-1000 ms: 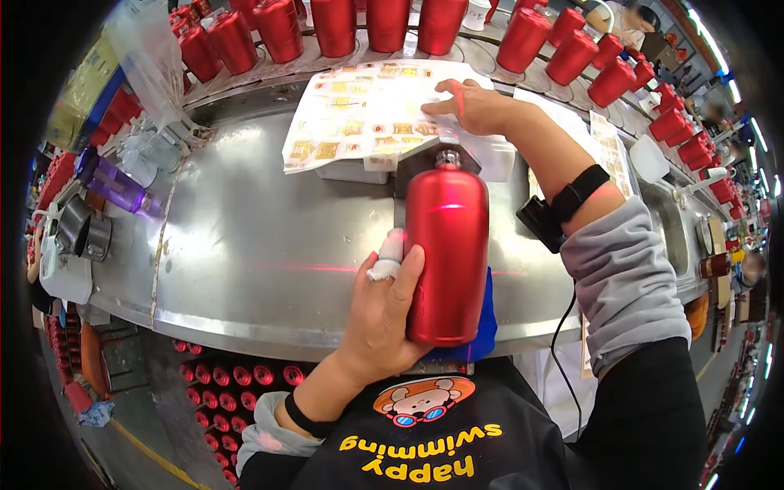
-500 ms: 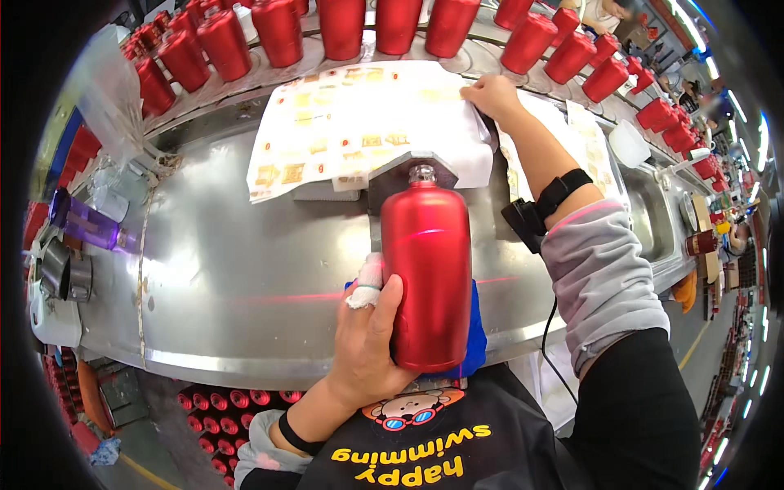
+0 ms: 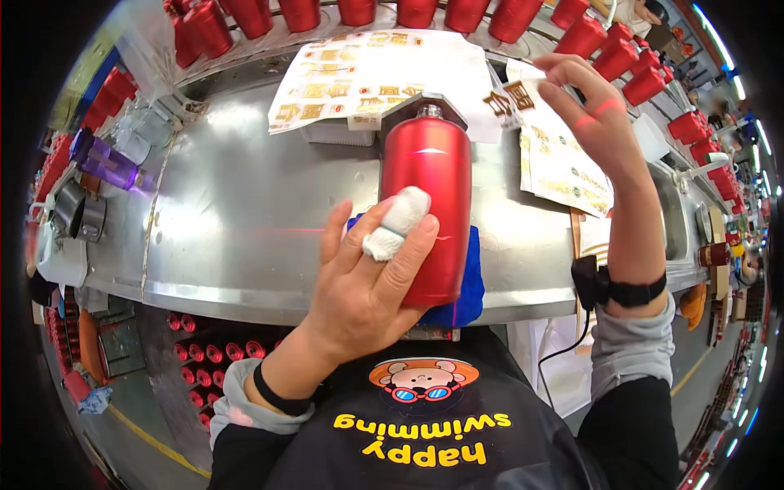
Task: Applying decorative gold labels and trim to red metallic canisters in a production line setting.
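Note:
A red, matte-metallic bottle [image 3: 429, 163] with a clear glass neck lies with its neck away from me, in a dark angular holder [image 3: 453, 110]. My left hand [image 3: 363, 278] rests on its lower left side, thumb and white-wrapped finger against the surface. The other fingers stretch out to the left, off the bottle. To the right, my raised right hand [image 3: 592, 114] pinches a small clear decal [image 3: 508, 102] with brown-gold characters by its edge. A blue cloth [image 3: 469, 286] shows beneath the bottle's near end.
Printed decal sheets [image 3: 457, 69] lie on the steel table [image 3: 237, 188], with more sheets [image 3: 555, 155] at right. Red bottles [image 3: 416, 12] line the far conveyor. A purple bottle [image 3: 106, 159] and metal cups [image 3: 86, 212] stand at left; a sink [image 3: 676, 212] is at right.
My right hand has come back from the sheets toward me and to the right, now carrying a decal. My left hand has moved up onto the bottle, its fingers spreading.

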Demonstrator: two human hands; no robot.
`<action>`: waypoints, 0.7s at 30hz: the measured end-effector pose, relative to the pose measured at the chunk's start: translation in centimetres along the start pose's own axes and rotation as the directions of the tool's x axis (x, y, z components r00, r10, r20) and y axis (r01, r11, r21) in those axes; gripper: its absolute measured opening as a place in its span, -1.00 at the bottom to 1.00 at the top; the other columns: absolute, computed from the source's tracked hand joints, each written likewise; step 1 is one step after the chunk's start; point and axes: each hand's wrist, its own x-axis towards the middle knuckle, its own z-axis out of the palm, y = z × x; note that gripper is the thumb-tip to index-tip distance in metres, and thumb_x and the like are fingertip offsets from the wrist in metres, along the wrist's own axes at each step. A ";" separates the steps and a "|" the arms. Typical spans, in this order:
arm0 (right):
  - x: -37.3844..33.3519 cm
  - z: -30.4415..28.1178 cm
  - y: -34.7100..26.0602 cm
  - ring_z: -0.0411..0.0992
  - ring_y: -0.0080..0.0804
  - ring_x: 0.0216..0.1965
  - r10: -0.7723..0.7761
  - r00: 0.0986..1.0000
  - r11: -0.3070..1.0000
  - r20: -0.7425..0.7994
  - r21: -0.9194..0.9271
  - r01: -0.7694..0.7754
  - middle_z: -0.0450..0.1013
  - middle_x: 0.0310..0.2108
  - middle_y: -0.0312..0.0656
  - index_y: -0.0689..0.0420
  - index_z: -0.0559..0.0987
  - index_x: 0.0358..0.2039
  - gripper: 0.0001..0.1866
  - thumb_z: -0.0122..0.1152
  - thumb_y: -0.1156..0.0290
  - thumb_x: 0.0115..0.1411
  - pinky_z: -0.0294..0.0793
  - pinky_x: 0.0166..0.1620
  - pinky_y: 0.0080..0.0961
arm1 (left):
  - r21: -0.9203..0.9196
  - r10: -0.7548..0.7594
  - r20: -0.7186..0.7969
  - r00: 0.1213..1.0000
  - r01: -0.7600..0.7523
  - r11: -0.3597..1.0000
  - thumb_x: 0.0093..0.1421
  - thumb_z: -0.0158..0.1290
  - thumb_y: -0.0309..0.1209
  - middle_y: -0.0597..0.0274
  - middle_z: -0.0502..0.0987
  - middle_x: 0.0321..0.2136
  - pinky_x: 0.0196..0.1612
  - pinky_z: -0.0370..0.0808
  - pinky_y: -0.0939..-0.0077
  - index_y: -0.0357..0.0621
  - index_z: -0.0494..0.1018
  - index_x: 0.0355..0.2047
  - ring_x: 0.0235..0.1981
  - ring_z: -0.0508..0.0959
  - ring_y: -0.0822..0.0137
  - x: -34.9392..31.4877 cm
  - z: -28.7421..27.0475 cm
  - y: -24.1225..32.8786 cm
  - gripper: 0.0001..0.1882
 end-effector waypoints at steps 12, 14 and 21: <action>-1.9 -3.5 -7.6 0.41 -0.06 -0.17 -0.121 0.974 0.993 0.189 0.032 0.117 0.45 -0.16 -0.03 0.23 0.43 -0.45 -0.87 0.23 0.54 0.11 0.41 -0.14 -0.28 | -0.363 -0.311 0.056 0.949 0.309 0.879 -0.02 0.33 -0.23 -0.30 0.31 0.14 0.15 0.33 0.10 -0.45 -0.21 0.34 0.05 0.46 -0.19 -1.5 2.7 0.6 0.15; -1.3 -3.4 -8.3 0.41 -0.06 -0.18 -0.152 0.967 0.987 0.205 0.078 0.139 0.45 -0.17 -0.03 0.23 0.43 -0.46 -0.87 0.24 0.53 0.10 0.41 -0.15 -0.29 | -0.339 -0.295 0.068 0.953 0.300 0.892 0.00 0.31 -0.14 -0.34 0.28 0.14 0.19 0.25 0.03 -0.48 -0.20 0.33 0.07 0.42 -0.23 -1.7 2.5 0.3 0.16; 0.9 -0.3 -8.1 0.42 -0.24 -0.34 -0.279 0.907 0.934 0.315 0.309 0.180 0.45 -0.19 -0.09 0.21 0.39 -0.44 -0.86 0.18 0.52 0.17 0.42 -0.27 -0.41 | -0.532 -0.274 0.155 0.949 0.314 0.787 0.06 0.25 -0.13 -0.38 0.12 0.25 0.27 0.17 0.12 -0.45 -0.23 0.34 0.19 0.31 -0.21 -1.5 2.1 -0.2 0.12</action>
